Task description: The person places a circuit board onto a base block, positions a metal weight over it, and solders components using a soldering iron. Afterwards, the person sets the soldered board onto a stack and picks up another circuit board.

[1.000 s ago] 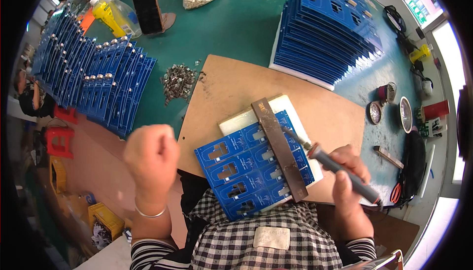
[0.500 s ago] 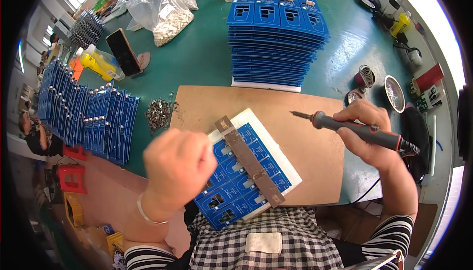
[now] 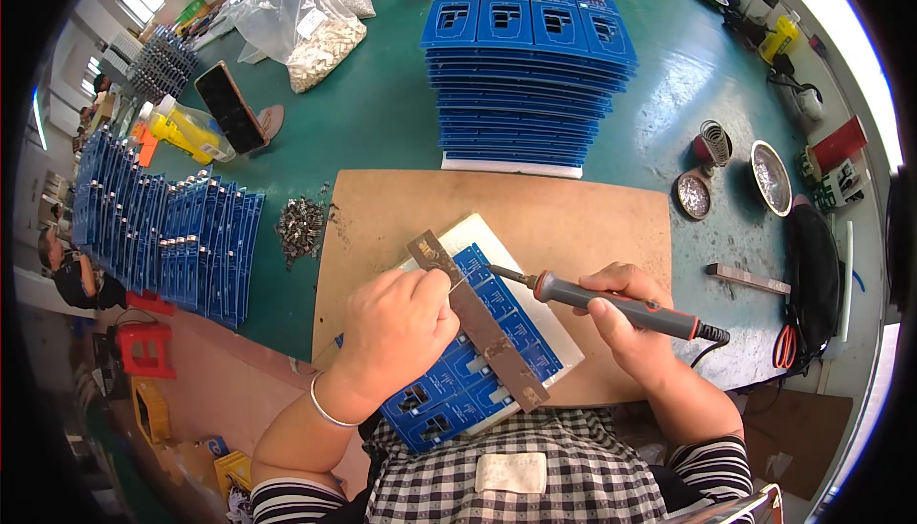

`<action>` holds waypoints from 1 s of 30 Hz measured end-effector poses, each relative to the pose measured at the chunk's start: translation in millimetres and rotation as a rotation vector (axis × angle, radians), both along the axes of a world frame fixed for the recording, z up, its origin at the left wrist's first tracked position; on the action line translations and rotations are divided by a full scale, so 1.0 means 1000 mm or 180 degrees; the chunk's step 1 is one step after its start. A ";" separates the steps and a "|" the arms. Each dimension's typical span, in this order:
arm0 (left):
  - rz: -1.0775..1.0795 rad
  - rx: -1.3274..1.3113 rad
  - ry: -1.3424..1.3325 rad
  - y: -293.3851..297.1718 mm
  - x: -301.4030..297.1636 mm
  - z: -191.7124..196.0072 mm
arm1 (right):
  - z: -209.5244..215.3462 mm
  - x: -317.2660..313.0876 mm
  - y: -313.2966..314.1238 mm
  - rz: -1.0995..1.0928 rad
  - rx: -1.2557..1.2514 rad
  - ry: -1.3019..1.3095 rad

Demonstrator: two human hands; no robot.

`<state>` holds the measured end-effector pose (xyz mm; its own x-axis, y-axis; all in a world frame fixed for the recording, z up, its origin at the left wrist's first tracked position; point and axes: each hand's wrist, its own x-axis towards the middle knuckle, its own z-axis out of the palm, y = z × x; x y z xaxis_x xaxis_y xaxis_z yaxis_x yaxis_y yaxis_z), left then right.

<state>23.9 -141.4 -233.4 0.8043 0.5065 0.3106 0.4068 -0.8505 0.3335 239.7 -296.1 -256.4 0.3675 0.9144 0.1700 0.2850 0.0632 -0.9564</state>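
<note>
My right hand [image 3: 635,328] grips a soldering iron [image 3: 611,305] like a pen, its tip pointing left at the upper part of a blue circuit board panel [image 3: 521,328]. The tip looks close to the panel; whether it touches I cannot tell. My left hand [image 3: 399,333] is closed above the panel's left side, with a thin strand, seemingly solder wire [image 3: 458,283], at its fingertips. Across the panel lies a long brown bar [image 3: 489,338]. Beneath is a white pad [image 3: 554,321], tilted on a brown work board [image 3: 611,228]. My left hand hides part of the panel.
A tall stack of blue panels [image 3: 525,94] stands behind the board, and more panels [image 3: 172,237] lean at left. Metal pins [image 3: 301,226] lie in a pile. At right are an iron stand [image 3: 714,142], a metal dish [image 3: 770,178] and scissors [image 3: 785,344].
My right hand has brought the soldering iron left and down to the panel. My left hand has moved right, over the bar's upper part.
</note>
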 end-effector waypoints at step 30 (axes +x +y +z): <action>-0.0046 0.0059 0.0107 0.008 0.013 -0.010 | 0.003 -0.002 0.009 0.0039 -0.0239 0.0109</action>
